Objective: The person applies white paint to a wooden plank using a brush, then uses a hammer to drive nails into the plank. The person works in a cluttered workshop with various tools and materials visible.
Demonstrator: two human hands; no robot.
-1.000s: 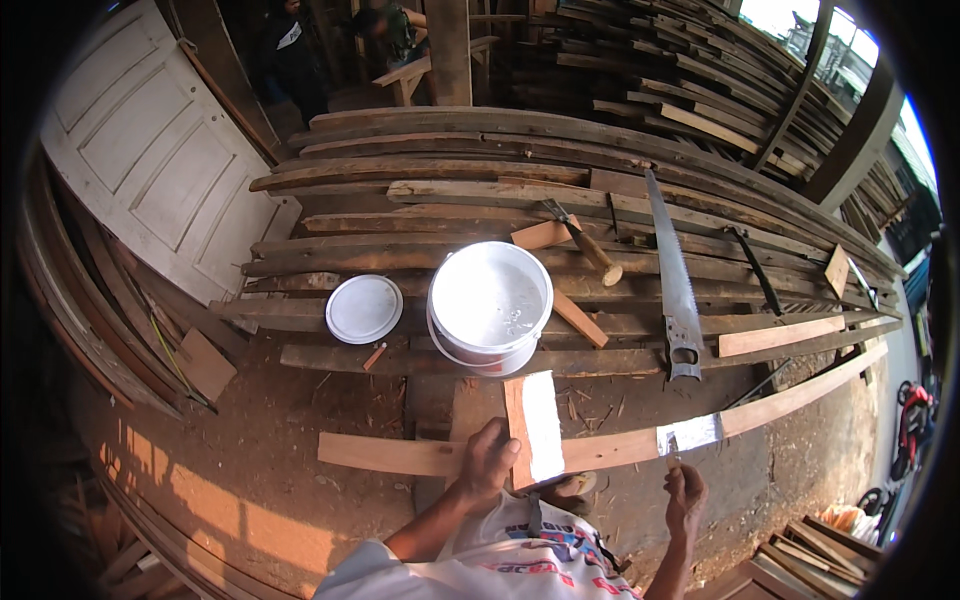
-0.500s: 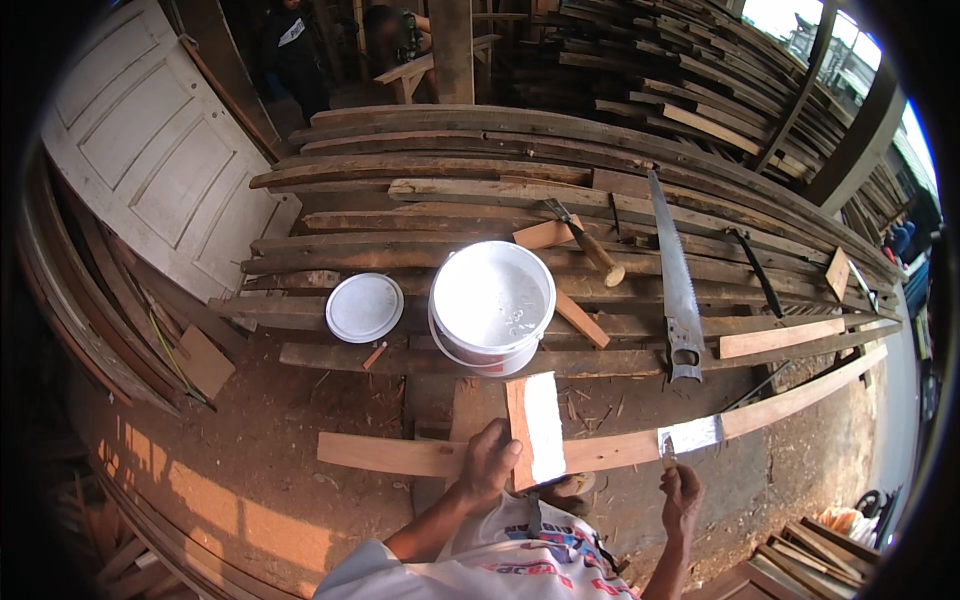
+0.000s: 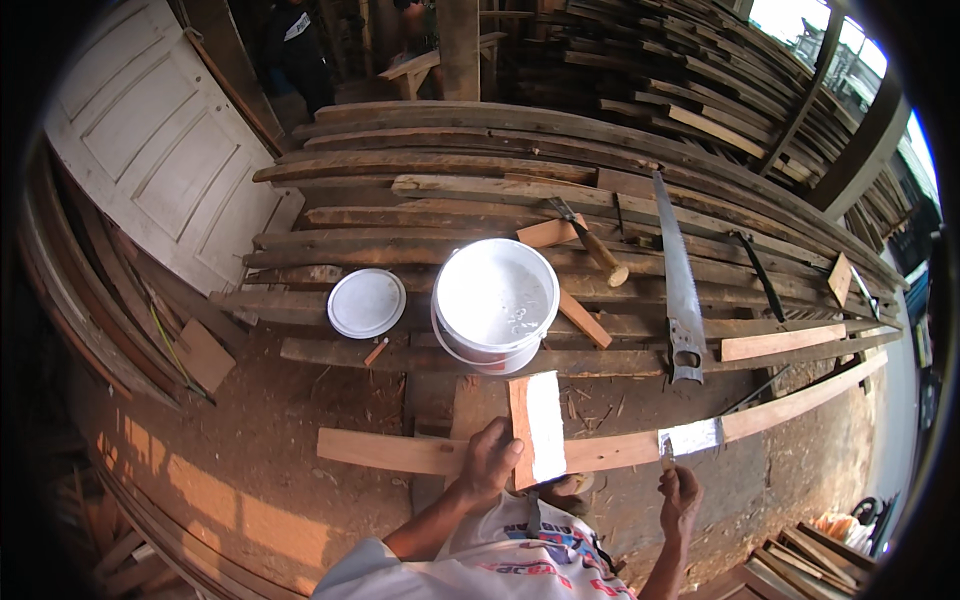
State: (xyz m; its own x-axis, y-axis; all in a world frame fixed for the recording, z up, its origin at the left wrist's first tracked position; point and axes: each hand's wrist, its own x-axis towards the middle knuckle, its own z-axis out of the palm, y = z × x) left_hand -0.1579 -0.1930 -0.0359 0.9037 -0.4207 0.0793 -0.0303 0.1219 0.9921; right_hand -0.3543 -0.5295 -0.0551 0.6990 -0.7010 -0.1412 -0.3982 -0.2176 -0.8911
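My left hand (image 3: 488, 460) is closed on the left edge of a short wooden board (image 3: 546, 430), whose right part bears a thick white coat. Below it runs a long narrow plank (image 3: 612, 452), crossing from left to far right. A white-coated section (image 3: 694, 436) of that plank lies right of the short board. My right hand (image 3: 680, 490) pinches a small thin tool (image 3: 668, 456), its tip at the left end of the white section. The tool's exact kind is too small to make out.
Ahead stands a white bucket (image 3: 478, 358) of white stuff, its lid (image 3: 366, 303) to the left. A handsaw (image 3: 682, 290) and a wooden-handled tool (image 3: 604, 256) lie on timber beams (image 3: 350, 245). A panelled door (image 3: 165, 150) leans at left. A person (image 3: 298, 50) stands at the back.
Very little differs. My right hand and the small tool have shifted slightly at the left end of the white section; my left hand stays on the short board.
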